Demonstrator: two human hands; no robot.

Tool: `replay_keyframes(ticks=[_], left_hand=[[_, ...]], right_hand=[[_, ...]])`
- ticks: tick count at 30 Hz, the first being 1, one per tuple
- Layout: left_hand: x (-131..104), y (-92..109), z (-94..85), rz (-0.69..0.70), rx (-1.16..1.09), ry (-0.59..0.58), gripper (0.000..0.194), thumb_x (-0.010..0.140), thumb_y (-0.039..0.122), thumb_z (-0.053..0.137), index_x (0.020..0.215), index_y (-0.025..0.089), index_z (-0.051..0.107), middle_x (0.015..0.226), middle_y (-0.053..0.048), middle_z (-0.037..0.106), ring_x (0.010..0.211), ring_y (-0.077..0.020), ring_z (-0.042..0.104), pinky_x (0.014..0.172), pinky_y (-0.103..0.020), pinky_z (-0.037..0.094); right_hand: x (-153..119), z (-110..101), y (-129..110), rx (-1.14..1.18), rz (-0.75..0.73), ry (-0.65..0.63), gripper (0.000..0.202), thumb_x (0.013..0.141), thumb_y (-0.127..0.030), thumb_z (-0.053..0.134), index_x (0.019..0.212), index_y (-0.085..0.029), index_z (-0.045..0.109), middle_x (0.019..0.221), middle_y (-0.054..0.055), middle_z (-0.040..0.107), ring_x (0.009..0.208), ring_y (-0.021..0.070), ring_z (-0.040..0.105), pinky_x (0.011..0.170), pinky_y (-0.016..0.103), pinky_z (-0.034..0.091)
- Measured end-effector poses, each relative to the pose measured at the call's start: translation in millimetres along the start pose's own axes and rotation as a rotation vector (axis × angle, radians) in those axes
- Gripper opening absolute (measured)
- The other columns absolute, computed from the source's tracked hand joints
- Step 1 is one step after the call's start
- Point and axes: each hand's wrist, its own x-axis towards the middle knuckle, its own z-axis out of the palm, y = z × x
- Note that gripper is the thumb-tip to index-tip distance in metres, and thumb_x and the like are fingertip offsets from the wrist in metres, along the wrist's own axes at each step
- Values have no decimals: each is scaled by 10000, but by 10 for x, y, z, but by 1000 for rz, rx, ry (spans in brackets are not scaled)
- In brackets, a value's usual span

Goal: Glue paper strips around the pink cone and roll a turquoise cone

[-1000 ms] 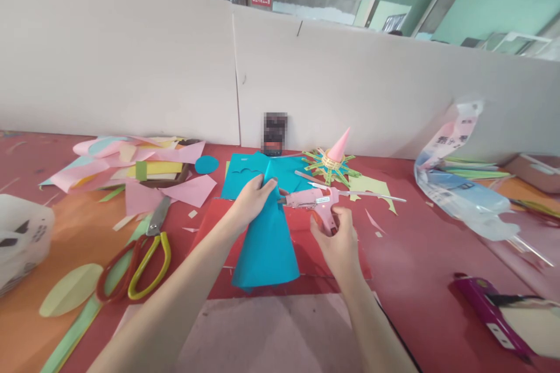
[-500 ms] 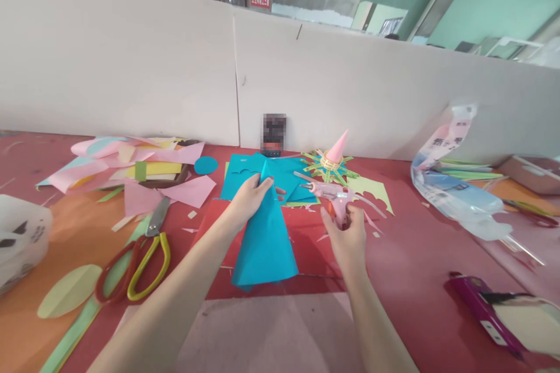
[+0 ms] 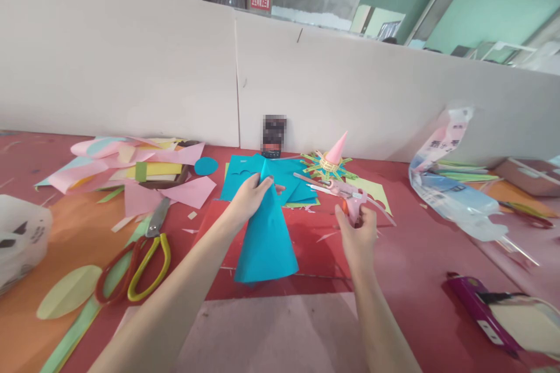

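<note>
My left hand is closed on a blue paper cone, gripping it near its narrow top while the wide end hangs toward me. A pink hot glue gun is in my right hand, its nozzle facing left toward the cone but apart from it. Behind the cone lie blue paper sheets, one with a scalloped cut edge. Just beyond the glue gun stands a pink paper cone on a round base with green strips radiating outward.
Red-and-yellow-handled scissors lie at left, below a heap of paper scraps. A white plastic bag sits at far left. On the right are a clear plastic package and a purple power strip. A white partition stands behind.
My right hand has moved to the right with the glue gun, away from the blue cone. My left hand stays in place, and the cone has turned slightly.
</note>
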Motion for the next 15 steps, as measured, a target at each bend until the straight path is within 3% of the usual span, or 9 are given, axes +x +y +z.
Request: replay_keyframes(ticks=[6,11,15], left_hand=[[-44,69,10,14,-16,-10,393,749,486,523,949,150,561,976,-126,683,883,-247,640,665,-337,523],[-78,147,28,53,48,9,391,751,494,512,923,145,556,995,-129,673,912,-262,626,642,-327,519],[-105,195,58,40,9,-13,357,763,468,510,918,147,544,978,-131,677,959,-271,610,613,-310,518]], right_hand=[[123,-106,105,-154,110,48,466,621,-503,622,935,-180,498,775,1,496,694,164,480,674,301,387],[321,-219,449,-414,158,20,515,580,-473,629,965,-146,527,950,112,508,830,241,491,748,362,389],[349,-241,653,-542,138,-61,483,574,-458,624,924,-129,571,941,152,516,842,286,490,755,411,388]])
